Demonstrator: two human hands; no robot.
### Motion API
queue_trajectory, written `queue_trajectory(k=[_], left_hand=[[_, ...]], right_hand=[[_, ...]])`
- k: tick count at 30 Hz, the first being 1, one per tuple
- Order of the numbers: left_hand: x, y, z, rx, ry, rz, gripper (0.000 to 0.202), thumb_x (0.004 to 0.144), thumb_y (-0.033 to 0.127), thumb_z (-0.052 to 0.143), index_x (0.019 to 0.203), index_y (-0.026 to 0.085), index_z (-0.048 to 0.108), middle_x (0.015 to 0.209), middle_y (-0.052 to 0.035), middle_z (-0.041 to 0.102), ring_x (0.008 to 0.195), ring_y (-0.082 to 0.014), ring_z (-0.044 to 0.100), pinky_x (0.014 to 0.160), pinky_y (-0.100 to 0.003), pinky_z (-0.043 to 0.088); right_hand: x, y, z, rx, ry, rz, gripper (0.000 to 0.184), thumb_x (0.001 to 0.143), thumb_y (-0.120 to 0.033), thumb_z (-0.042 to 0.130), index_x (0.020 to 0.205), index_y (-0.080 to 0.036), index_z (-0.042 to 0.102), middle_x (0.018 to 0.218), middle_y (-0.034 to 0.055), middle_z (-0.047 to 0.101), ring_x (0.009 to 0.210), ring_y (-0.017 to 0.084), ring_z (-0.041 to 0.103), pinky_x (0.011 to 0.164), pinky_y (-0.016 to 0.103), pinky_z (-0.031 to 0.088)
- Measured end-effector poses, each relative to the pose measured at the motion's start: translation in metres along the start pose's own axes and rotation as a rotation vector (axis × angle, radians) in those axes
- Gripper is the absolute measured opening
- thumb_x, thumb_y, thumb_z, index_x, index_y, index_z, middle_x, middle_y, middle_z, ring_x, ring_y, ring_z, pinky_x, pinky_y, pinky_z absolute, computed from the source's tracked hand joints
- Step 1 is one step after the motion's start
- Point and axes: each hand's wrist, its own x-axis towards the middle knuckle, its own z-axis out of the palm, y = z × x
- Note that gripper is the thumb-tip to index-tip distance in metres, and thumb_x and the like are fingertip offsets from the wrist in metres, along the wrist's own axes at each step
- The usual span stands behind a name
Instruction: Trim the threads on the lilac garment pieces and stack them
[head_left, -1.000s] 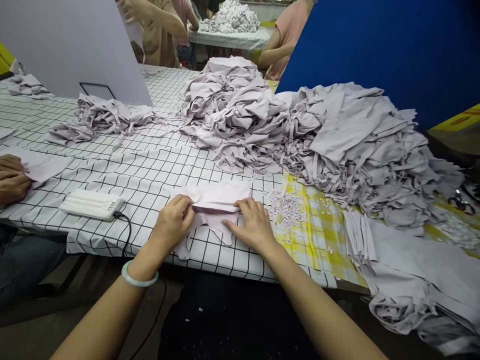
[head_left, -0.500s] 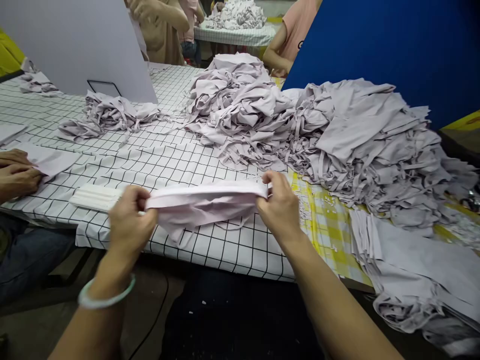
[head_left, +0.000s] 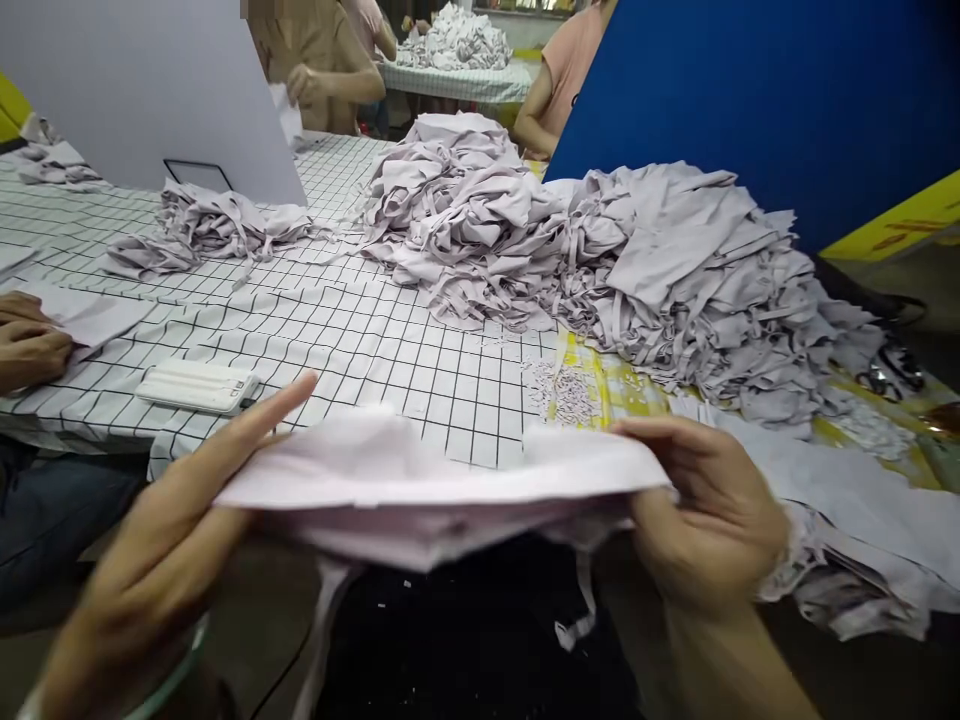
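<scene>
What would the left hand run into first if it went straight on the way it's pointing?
Probably the large heap of pale fabric lying forward and to the right, beyond bare checked tablecloth. The left hand's height is unclear, so it might brush the tablecloth first.

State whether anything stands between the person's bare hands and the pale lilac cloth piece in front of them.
Nothing visible does: the left hand and right hand hold opposite ends of the pale lilac cloth piece directly. The white rectangular device lies beyond, on the black-and-white checked tablecloth.
</scene>
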Motion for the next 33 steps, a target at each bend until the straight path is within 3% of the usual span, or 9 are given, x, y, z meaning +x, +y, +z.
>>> queue_trajectory(k=[2,7,13,16,20,23,26,29,33], left_hand=[[0.029,-0.022,0.032,0.013,0.012,0.035,0.054,0.089,0.022,0.046,0.142,0.026,0.053,0.124,-0.0036,0.069,0.119,-0.0245,0.063,0.112,-0.042,0.047],[0.049,-0.085,0.102,0.186,-0.03,-0.137,0.064,0.081,0.015,0.044,0.145,0.016,0.045,0.12,-0.0124,0.069,0.106,-0.0252,0.067,0.095,-0.042,0.056],[0.049,-0.094,0.079,0.203,-0.253,-0.188,0.059,0.083,0.026,0.053,0.141,0.019,0.048,0.125,-0.0117,0.063,0.102,-0.0243,0.063,0.088,-0.039,0.055],[0.067,-0.092,0.08,0.335,-0.187,-0.138,0.051,0.084,0.042,0.058,0.13,0.019,0.058,0.128,-0.0131,0.058,0.115,-0.0306,0.055,0.097,-0.047,0.049],[0.098,-0.097,0.096,0.426,-0.315,-0.073,0.024,0.08,0.034,0.061,0.098,0.019,0.067,0.105,-0.0108,0.063,0.104,-0.0317,0.055,0.092,-0.05,0.047],[0.113,-0.103,0.095,0.274,-0.357,-0.115,0.012,0.084,0.031,0.055,0.079,0.02,0.058,0.086,-0.0059,0.062,0.087,-0.0241,0.058,0.082,-0.04,0.05],[0.11,-0.109,0.09,0.272,-0.185,-0.062,0.017,0.085,0.032,0.055,0.096,0.02,0.057,0.106,-0.0098,0.062,0.106,-0.0271,0.057,0.093,-0.043,0.048],[0.089,-0.109,0.094,0.383,-0.066,0.097,0.047,0.084,0.032,0.058,0.127,0.017,0.048,0.144,-0.0189,0.044,0.138,-0.0344,0.036,0.112,-0.053,0.033],[0.053,-0.106,0.099,0.493,-0.219,0.184,0.057,0.089,0.037,0.057,0.142,0.022,0.039,0.157,-0.0177,0.032,0.146,-0.038,0.026,0.116,-0.061,0.024]], right_hand=[[0.003,0.034,0.031,-0.078,0.02,-0.107,0.033,0.081,-0.009,0.056,0.11,-0.023,0.064,0.099,0.0044,0.07,0.09,0.021,0.069,0.079,0.036,0.059],[-0.015,0.095,0.085,-0.481,-0.305,-0.101,0.057,0.076,-0.003,0.046,0.131,-0.018,0.05,0.121,0.0155,0.063,0.113,0.03,0.061,0.094,0.049,0.054],[-0.019,0.085,0.065,-0.455,-0.536,-0.053,0.053,0.08,-0.008,0.049,0.131,-0.02,0.054,0.126,0.0159,0.062,0.12,0.033,0.056,0.101,0.054,0.045],[0.0,0.078,0.055,-0.244,-0.68,0.044,0.028,0.089,-0.027,0.054,0.116,-0.026,0.062,0.119,0.0087,0.066,0.113,0.029,0.06,0.097,0.05,0.047],[0.033,0.095,0.07,-0.296,-0.554,0.134,0.022,0.09,-0.036,0.055,0.105,-0.022,0.064,0.114,0.0106,0.064,0.107,0.027,0.058,0.092,0.044,0.046],[0.052,0.114,0.089,-0.411,-0.669,0.145,0.012,0.084,-0.033,0.06,0.084,-0.021,0.062,0.093,0.0081,0.066,0.094,0.027,0.057,0.086,0.043,0.044],[0.059,0.126,0.101,-0.451,-0.617,0.158,0.01,0.085,-0.031,0.058,0.085,-0.021,0.06,0.091,0.0074,0.067,0.092,0.027,0.057,0.085,0.043,0.042],[0.054,0.128,0.105,-0.531,-0.478,0.131,0.026,0.086,-0.031,0.057,0.11,-0.02,0.058,0.112,0.0124,0.066,0.102,0.031,0.055,0.087,0.046,0.039],[0.039,0.119,0.101,-0.621,-0.524,0.01,0.034,0.09,-0.034,0.054,0.121,-0.019,0.055,0.12,0.0155,0.063,0.107,0.035,0.053,0.09,0.049,0.037]])
